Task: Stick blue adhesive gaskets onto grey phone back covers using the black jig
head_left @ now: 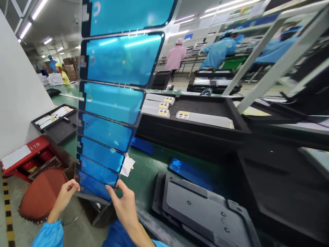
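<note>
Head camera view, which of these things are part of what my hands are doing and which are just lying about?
In hand:
- strip of blue film panels, held up by its lower end
- left hand at its bottom left corner
- right hand at its bottom right corner

Lying about:
- black tray with phone back covers
- grey jig
- loose blue film
- red stool

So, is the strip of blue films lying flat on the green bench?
No, the left hand and right hand hold the strip of blue films upright by its bottom edge.
</note>
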The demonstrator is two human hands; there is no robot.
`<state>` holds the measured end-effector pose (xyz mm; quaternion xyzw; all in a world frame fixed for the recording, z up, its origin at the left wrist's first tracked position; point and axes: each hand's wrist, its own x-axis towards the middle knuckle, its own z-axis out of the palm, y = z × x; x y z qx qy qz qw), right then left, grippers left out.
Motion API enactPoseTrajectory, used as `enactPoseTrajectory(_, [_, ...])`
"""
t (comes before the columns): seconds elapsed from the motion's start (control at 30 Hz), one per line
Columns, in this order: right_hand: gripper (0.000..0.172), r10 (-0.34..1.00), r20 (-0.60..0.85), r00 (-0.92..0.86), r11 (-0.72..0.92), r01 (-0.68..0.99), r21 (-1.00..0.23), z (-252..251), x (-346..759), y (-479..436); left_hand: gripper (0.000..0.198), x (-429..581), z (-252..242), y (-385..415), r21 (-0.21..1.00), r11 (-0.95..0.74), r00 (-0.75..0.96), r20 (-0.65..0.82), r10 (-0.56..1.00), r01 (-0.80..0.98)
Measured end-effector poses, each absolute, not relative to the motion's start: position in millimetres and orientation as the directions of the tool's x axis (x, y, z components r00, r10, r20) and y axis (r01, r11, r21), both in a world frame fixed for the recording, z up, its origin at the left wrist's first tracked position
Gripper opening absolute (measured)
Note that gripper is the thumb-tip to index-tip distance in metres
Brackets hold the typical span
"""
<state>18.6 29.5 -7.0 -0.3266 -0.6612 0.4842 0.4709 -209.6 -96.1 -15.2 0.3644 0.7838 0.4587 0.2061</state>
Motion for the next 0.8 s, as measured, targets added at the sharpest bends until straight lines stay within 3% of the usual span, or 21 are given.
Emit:
enactPoseTrajectory(0.27, [0.043, 0.889, 0.331, -0.316, 0.374, 0.084, -0.924, -47, 12, 27, 0.077, -200, -33, -94, 0.831, 0.397, -0.607, -0.093, 0.789, 0.390])
enactPoseTrajectory(0.4, [0.020, 0.883, 0.408, -0.233, 0.437, 0.089, -0.895, -58, 16, 26, 0.075, -186, -22, -91, 0.817, 0.398, -0.560, -0.113, 0.821, 0.418])
enactPoseTrajectory(0.5, [0.055, 0.876, 0.477, -0.067, 0.482, 0.111, -0.869, -56, 32, 18, 0.071, -172, -11, -94, 0.804, 0.381, -0.524, -0.102, 0.845, 0.458])
enactPoseTrajectory(0.57, [0.064, 0.802, 0.594, -0.063, 0.596, 0.132, -0.792, -47, 46, 10, 0.065, -163, -2, -96, 0.791, 0.375, -0.520, -0.085, 0.850, 0.483])
enactPoseTrajectory(0.67, [0.057, 0.575, 0.739, -0.351, 0.809, 0.109, -0.577, -26, 63, 3, 0.053, -142, 16, -94, 0.768, 0.295, -0.489, 0.026, 0.872, 0.569])
enactPoseTrajectory(0.8, [0.052, 0.430, 0.706, -0.563, 0.885, 0.108, -0.453, -5, 75, 9, 0.036, -104, 49, -68, 0.632, -0.186, -0.130, 0.420, 0.898, 0.752])
